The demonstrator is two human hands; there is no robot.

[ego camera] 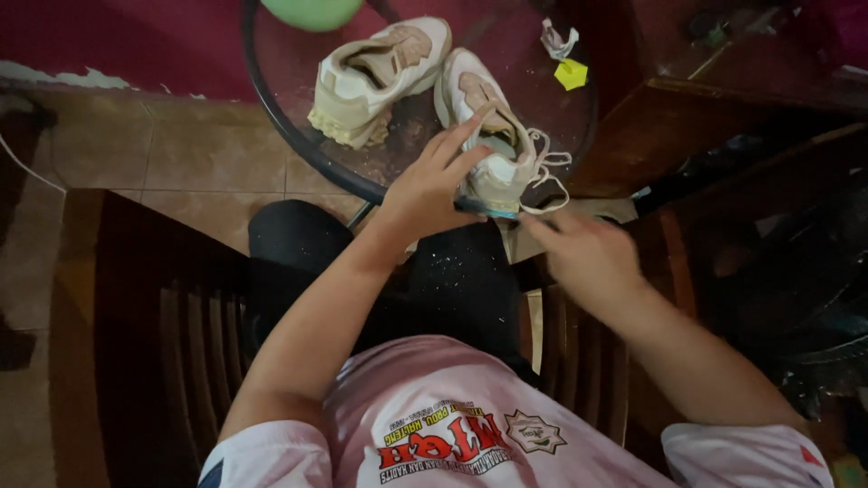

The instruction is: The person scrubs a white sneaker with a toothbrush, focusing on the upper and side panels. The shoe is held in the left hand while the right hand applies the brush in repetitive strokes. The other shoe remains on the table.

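Note:
Two cream and beige sneakers lie on a round glass table [271, 108]. The left sneaker [375, 77] rests on its side. The right sneaker [488, 136] sits at the table's near edge with its white laces [547, 176] loose. My left hand [434, 185] rests on this sneaker, fingers spread over its tongue. My right hand [588, 258] is just below and to the right, blurred, near the dangling laces; whether its fingers pinch a lace is unclear.
A crumpled white paper [556, 41] and a yellow scrap [570, 74] lie on the table's far right. A green round object [312, 11] sits at the top edge. Dark wooden furniture [723, 117] stands right; I sit on a wooden slatted chair [190, 343].

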